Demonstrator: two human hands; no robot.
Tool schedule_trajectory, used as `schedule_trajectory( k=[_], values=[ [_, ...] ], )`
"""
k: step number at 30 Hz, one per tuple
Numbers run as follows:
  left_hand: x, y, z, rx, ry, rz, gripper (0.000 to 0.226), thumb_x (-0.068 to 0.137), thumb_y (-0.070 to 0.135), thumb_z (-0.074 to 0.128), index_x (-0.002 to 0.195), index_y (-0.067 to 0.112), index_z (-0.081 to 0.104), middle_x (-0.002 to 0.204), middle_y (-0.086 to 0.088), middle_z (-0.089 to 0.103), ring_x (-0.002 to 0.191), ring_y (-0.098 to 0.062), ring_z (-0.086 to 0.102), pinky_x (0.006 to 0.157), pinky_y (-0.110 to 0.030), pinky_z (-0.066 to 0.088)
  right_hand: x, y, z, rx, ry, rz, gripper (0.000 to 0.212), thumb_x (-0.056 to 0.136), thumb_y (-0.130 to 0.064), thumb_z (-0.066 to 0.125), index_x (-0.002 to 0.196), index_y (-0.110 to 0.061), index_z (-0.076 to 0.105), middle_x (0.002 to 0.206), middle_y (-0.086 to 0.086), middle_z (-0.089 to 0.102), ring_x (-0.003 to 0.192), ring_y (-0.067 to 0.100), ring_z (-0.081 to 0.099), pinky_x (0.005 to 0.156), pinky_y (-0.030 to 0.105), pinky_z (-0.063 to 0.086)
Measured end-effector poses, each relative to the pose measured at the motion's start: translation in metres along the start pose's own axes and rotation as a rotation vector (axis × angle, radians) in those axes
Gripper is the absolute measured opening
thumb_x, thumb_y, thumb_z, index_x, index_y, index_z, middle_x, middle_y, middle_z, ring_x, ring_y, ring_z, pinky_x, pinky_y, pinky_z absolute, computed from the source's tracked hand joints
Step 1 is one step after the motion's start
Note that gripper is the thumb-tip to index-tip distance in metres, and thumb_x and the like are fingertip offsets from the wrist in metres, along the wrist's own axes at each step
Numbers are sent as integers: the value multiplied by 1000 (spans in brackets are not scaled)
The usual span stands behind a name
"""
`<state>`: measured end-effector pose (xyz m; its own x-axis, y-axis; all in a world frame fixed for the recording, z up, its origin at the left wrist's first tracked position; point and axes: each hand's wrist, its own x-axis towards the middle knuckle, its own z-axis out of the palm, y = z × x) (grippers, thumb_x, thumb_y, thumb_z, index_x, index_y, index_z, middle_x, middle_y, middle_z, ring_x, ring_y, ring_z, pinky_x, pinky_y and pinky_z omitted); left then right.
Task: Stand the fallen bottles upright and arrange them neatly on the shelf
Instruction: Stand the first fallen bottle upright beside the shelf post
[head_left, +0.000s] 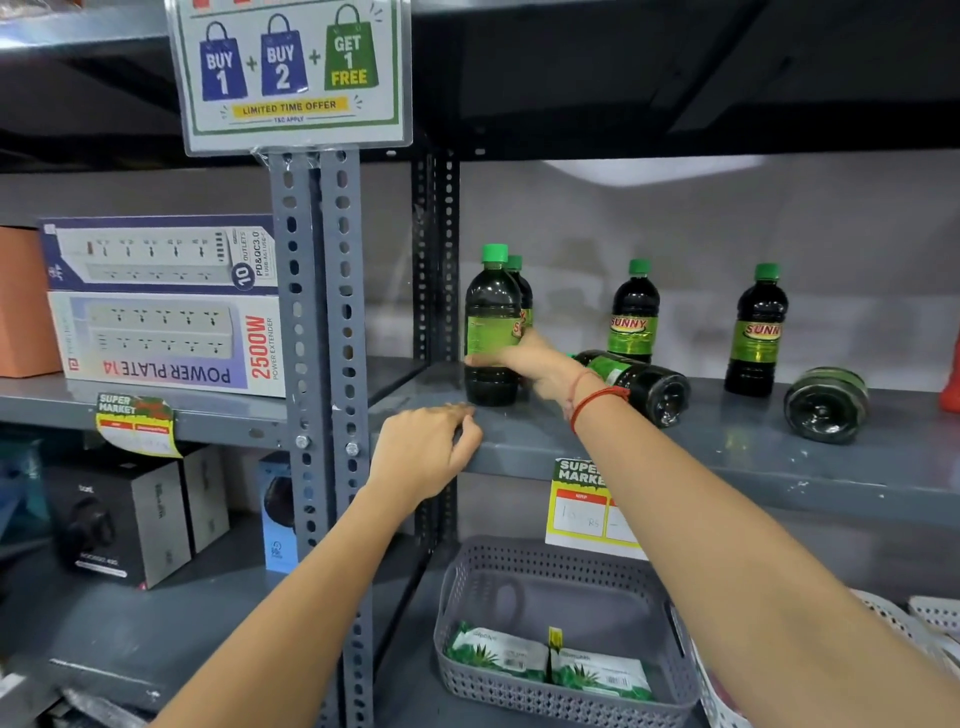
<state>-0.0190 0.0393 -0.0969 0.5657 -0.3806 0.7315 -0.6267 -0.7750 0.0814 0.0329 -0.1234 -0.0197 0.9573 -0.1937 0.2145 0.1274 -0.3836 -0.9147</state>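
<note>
Dark bottles with green caps and green labels stand on the grey shelf. My right hand grips an upright bottle at the shelf's left end, with another upright bottle right behind it. Two more stand upright: one in the middle and one to the right. A fallen bottle lies on its side just right of my wrist, base towards me. Another fallen bottle lies further right. My left hand rests on the shelf's front edge, fingers curled over it.
A perforated grey upright post borders the shelf on the left. Power extender boxes sit on the neighbouring shelf. Below is a grey basket with green packets. A price tag hangs from the shelf edge. A red object shows at far right.
</note>
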Motion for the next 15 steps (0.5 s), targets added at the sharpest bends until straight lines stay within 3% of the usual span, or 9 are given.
schedule_trajectory(
  k=[4, 7, 9, 11, 15],
  values=[
    [1, -1, 1, 13, -9, 7, 54, 86, 38, 23, 112, 20, 67, 118, 5, 69, 97, -20, 67, 68, -32, 51, 0, 3, -13, 167, -118, 83, 61, 75, 4, 71, 131, -1, 47, 132, 19, 58, 120, 31, 56, 97, 39, 48],
    [1, -1, 1, 6, -3, 2, 53, 86, 38, 24, 111, 20, 68, 118, 5, 69, 96, -21, 67, 68, -33, 52, -3, 8, -13, 97, -63, -7, 39, 70, -3, 80, 103, -13, 60, 111, 6, 68, 103, 20, 62, 80, 28, 49],
    [1, -1, 1, 1, 3, 9, 62, 84, 42, 17, 111, 20, 67, 118, 6, 69, 96, -20, 67, 69, -32, 52, -3, 10, -8, -58, 57, -94, 48, 61, -21, 90, 101, -16, 64, 105, 2, 68, 96, 16, 62, 84, 28, 50],
    [1, -1, 0, 4, -4, 11, 62, 84, 42, 16, 112, 20, 67, 118, 5, 69, 96, -21, 67, 69, -33, 52, -2, 10, -4, -83, 113, -125, 66, 58, -27, 91, 116, -12, 63, 110, 2, 68, 103, 19, 61, 96, 33, 48],
    [2, -4, 1, 9, -41, 30, 53, 88, 39, 23, 114, 20, 65, 124, 5, 66, 101, -21, 65, 71, -32, 50, -5, 11, -2, 142, -98, -6, 61, 73, -12, 81, 128, -8, 54, 122, 8, 65, 118, 27, 57, 102, 38, 44]
  ],
)
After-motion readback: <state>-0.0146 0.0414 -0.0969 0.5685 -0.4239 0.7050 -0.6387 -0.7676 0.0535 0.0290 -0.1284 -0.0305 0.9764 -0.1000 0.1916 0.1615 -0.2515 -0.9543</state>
